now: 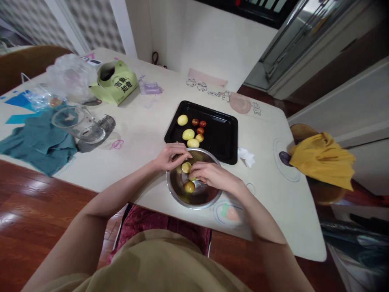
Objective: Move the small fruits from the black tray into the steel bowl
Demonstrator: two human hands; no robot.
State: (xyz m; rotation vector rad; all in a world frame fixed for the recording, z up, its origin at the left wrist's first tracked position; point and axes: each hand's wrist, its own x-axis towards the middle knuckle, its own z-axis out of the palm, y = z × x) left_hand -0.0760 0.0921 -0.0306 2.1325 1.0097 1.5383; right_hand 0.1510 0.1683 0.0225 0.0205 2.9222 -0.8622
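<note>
A round steel bowl [176,197] stands at the table's near edge, with several small fruits inside. Among them are a pale yellow fruit [186,167] and a yellow-brown fruit [189,186]. My right hand [208,173] reaches into the bowl, its curled fingers round a yellow-green fruit [191,177] that they mostly cover. Over the bowl's left rim lies my left hand [172,156], fingers stretched forward and thumb apart, holding nothing that I can see. Just behind the bowl, a black baking tray [220,136] carries yellow oval fruits [188,134] and small red-brown fruits [200,130].
White crumpled tissue [246,157] lies right of the tray. To the left are a glass jug [79,123], a teal cloth [39,140], a green carton [117,83] and a plastic bag [71,77]. A yellow cloth [323,160] hangs over a chair at the right.
</note>
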